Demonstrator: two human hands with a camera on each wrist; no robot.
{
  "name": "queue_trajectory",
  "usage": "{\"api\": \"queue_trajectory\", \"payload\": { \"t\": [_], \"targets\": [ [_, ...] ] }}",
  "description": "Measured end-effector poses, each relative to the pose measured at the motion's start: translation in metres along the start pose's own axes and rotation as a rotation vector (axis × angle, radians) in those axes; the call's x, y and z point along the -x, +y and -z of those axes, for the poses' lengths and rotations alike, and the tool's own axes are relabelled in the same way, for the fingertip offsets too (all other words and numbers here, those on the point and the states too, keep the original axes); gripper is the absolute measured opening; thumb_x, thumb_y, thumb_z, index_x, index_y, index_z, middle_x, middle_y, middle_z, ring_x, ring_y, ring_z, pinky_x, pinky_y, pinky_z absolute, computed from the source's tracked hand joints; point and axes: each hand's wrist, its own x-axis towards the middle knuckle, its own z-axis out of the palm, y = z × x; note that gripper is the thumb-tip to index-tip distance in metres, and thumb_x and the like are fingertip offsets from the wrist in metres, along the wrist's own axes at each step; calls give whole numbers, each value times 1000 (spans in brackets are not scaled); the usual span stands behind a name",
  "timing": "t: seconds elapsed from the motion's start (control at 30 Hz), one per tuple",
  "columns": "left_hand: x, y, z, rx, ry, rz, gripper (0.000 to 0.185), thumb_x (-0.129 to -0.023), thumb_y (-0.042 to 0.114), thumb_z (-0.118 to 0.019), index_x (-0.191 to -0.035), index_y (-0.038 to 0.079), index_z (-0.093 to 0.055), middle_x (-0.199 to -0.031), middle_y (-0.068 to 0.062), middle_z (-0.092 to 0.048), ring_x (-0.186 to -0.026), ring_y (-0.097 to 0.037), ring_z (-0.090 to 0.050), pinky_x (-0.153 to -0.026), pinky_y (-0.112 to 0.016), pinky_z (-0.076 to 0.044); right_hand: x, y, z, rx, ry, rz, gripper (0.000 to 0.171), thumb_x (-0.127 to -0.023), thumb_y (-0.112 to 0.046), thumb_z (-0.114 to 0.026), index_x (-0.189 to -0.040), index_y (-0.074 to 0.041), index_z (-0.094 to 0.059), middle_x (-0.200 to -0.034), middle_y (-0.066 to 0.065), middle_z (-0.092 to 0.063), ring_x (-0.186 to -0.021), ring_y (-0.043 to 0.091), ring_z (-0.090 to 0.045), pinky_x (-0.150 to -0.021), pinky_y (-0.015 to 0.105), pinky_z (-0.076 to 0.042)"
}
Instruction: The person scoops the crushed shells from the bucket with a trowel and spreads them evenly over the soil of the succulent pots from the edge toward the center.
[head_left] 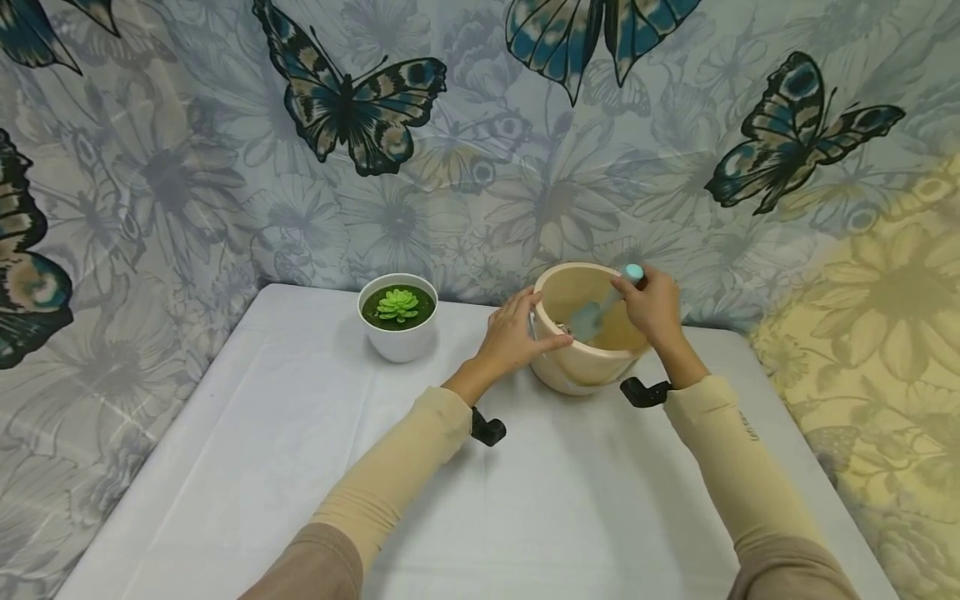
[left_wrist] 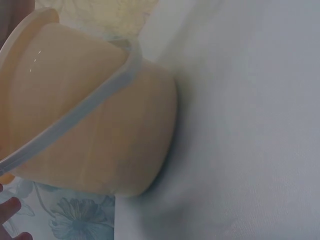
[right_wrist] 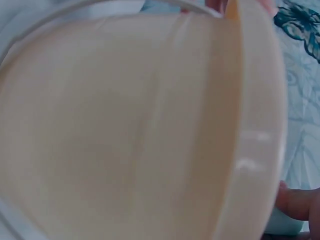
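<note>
The bucket (head_left: 588, 373) stood near the far edge of the white table (head_left: 300, 483), a potted plant (head_left: 401, 342) near it. I saw the left hand (head_left: 510, 333) hold its rim, fingers apart; the right hand (head_left: 654, 307) had fingers clamped round a pale blue-green tool (head_left: 587, 320) reaching inside.

Bucket (right_wrist: 120, 125): cream, round, open-topped, standing before you on the table (head_left: 262, 467); pale carrying handle (left_wrist: 75, 117) lowered across its side. Tool (head_left: 587, 319): pale teal, broad-ended, slanted in the grip of your right hand (head_left: 654, 308), handle end uppermost, broad end down inside the bucket.
</note>
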Motion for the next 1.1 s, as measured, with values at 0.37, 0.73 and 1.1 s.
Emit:
{"api": "queue_trajectory", "payload": {
  "t": [0.37,0.73,1.1],
  "targets": [
    [2,-1,-2,20,-5,23,91,-82,59,-70,-151,13,-32,-162,-5,-25,-147,-25,-31,-116,-55,-27,5,12,-9,100,28,207,24,-94,-10,-64,-95,13,-60,-96,37,-67,-85,50,-67,-70,55,-55],
    [1,-3,-5,51,7,-7,88,-83,55,-71,-150,12,-32,-162,-7,-24,-148,-27,-29,-115,-58,-28,-1,16,-19,59,-31,122,28,-99,-18,-58,-95,9,-56,-100,34,-65,-99,49,-65,-77,54,-55],
    [1,-4,-6,100,-5,-9,88,-85,52,-70,-151,10,-30,-162,-12,-21,-148,-32,-27,-114,-61,-28,-9,12,-30,-21,-6,63,36,-99,-22,-57,-108,13,-58,-108,34,-64,-102,49,-63,-85,56,-53]
  ]
}}
